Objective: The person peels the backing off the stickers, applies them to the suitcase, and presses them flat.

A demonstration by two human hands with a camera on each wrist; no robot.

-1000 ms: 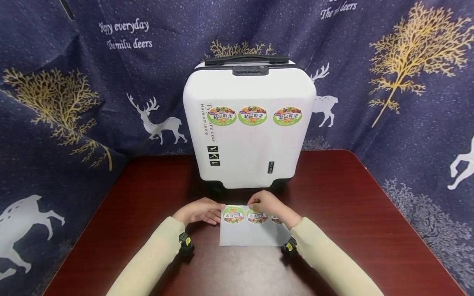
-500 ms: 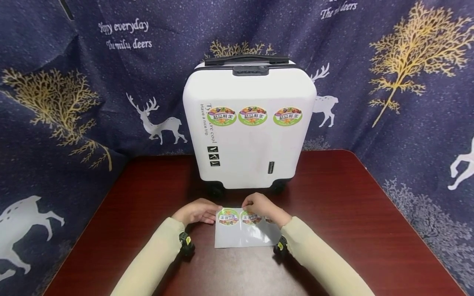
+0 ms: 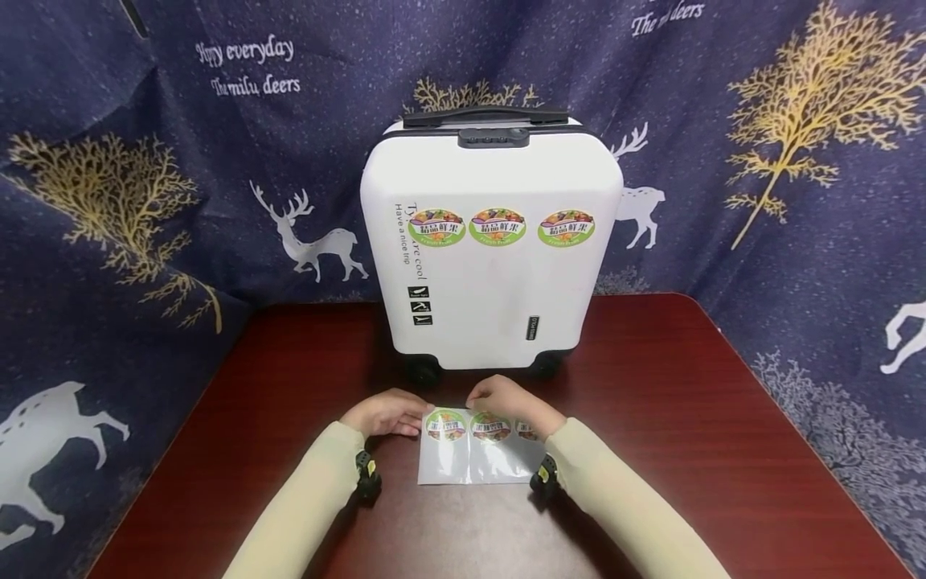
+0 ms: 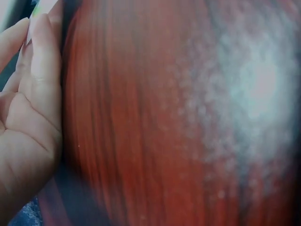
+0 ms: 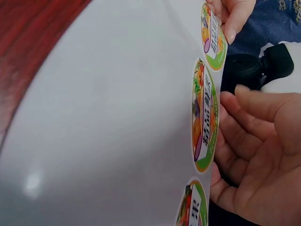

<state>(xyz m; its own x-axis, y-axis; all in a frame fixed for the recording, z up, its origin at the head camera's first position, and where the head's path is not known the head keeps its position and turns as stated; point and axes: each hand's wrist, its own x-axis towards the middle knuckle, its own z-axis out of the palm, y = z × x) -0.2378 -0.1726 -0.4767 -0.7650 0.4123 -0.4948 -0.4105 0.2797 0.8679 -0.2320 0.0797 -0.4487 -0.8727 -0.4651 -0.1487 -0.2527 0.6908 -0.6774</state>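
A white sheet of stickers [image 3: 444,466] with a row of oval fruit labels along its far edge lies between the two hands. My left hand [image 3: 388,412] pinches its far left corner between thumb and forefinger, also visible in the left wrist view. At the far edge, by the middle label [image 5: 205,115], is my right hand [image 3: 510,400]. In the right wrist view its loosely bent fingers [image 5: 235,136] touch the sheet's edge from behind, and the thumb stands a little off the edge. The right forearm partly covers the third label in the head view.
A white suitcase [image 3: 481,297] stands upright behind the sheet, with three matching oval stickers [image 3: 497,227] in a row on its front. Its black wheels [image 3: 424,369] rest on the dark red table [image 3: 651,386]. A patterned blue cloth [image 3: 311,161] hangs behind.
The sheet and both hands have shifted slightly left and nearer. My right hand has moved along the far edge to the left, and its thumb end is lifted a little from the middle label.
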